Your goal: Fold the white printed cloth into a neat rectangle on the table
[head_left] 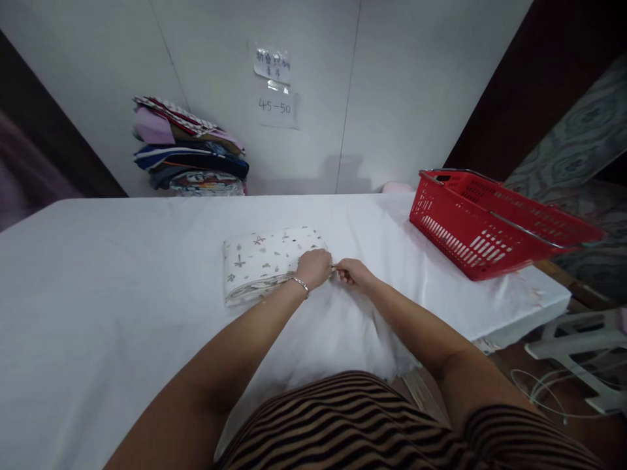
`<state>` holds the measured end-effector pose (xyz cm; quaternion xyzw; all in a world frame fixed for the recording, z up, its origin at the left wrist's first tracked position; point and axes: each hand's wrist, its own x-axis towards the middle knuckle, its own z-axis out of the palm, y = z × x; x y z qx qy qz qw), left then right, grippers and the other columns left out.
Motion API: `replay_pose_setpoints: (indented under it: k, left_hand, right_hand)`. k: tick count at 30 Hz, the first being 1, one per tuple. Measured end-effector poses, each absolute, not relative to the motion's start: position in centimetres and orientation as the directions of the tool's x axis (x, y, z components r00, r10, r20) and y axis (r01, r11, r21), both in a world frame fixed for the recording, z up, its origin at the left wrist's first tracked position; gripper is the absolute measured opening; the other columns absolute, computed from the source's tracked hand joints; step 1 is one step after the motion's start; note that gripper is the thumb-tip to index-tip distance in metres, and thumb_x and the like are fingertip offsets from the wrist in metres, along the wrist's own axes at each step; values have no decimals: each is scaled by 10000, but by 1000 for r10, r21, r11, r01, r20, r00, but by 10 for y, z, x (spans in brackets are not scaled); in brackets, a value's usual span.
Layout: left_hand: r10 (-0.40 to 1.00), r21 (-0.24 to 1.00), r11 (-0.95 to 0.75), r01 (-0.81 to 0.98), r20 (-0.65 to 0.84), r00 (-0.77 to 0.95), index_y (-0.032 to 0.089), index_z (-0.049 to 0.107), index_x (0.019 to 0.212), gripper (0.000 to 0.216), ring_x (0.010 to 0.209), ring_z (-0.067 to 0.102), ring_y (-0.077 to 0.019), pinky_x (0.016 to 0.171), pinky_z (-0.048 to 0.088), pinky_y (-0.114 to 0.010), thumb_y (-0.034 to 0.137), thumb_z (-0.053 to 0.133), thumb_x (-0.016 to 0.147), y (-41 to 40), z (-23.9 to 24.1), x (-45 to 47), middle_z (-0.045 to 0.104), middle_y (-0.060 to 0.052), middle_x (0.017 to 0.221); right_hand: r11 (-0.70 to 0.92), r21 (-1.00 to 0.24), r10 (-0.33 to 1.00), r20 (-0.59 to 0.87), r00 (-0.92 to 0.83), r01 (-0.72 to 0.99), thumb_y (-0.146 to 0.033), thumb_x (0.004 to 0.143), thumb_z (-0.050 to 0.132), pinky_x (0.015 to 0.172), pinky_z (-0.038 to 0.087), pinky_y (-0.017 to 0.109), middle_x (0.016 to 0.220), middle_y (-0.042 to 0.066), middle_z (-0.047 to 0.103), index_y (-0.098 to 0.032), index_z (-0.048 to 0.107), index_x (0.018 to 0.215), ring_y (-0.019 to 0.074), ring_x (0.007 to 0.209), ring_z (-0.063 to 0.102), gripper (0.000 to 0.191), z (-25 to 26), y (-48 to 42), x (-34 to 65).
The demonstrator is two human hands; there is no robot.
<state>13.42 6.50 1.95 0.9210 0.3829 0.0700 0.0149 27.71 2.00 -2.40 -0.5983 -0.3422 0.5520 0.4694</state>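
A folded white cloth with small grey prints point(264, 261) lies on the white table point(98, 294), a little past the middle. My left hand point(313, 267), with a bracelet on the wrist, rests closed on the cloth's right corner. My right hand point(351, 271) is closed in a pinch just to the right of it, fingertips meeting the left hand's at the cloth's edge. What the fingers pinch is too small to make out.
A red plastic basket point(490, 222) with a metal handle stands at the table's right end, partly over the edge. A stack of folded coloured fabrics point(189, 147) sits at the back against the wall. Paper notes point(275, 88) are stuck on the wall. A white plastic chair point(578, 346) stands at right.
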Motion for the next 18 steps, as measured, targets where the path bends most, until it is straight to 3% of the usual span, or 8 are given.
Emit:
replay_pose_setpoints:
  k: [7, 13, 15, 18]
  left_hand:
    - [725, 124, -689, 714, 115, 679, 146, 622, 907, 201, 907, 591, -228, 750, 447, -321, 199, 460, 801, 60, 14, 133, 624, -105, 944]
    - [731, 172, -682, 711, 143, 667, 145, 595, 956, 198, 970, 556, -226, 798, 431, -324, 212, 449, 840, 55, 5, 132, 598, -110, 973]
    - [721, 164, -693, 702, 160, 674, 134, 593, 973, 209, 969, 553, -230, 805, 429, -332, 219, 447, 850, 51, 1, 134, 595, -115, 974]
    - [707, 172, -707, 686, 192, 680, 122, 596, 998, 231, 981, 544, -233, 834, 421, -342, 240, 466, 848, 46, -3, 135, 596, -117, 982]
  right_hand:
    - [-295, -919, 940, -328, 92, -261, -209, 649, 589, 332, 204, 164, 584, -7, 593, -161, 518, 688, 85, 466, 534, 95, -27, 16, 273]
    - [-362, -858, 915, -402, 36, -365, -183, 736, 509, 390, 349, 171, 630, 36, 607, -142, 540, 732, 117, 555, 596, 52, -17, 21, 273]
    - [-391, -851, 905, -424, 18, -350, -243, 783, 513, 405, 375, 178, 627, 26, 599, -153, 546, 794, 124, 559, 601, 97, -11, 21, 273]
    - [-377, -905, 912, -400, 92, -197, -325, 787, 587, 395, 364, 165, 603, -19, 557, -187, 539, 881, 115, 538, 594, 173, -8, 22, 274]
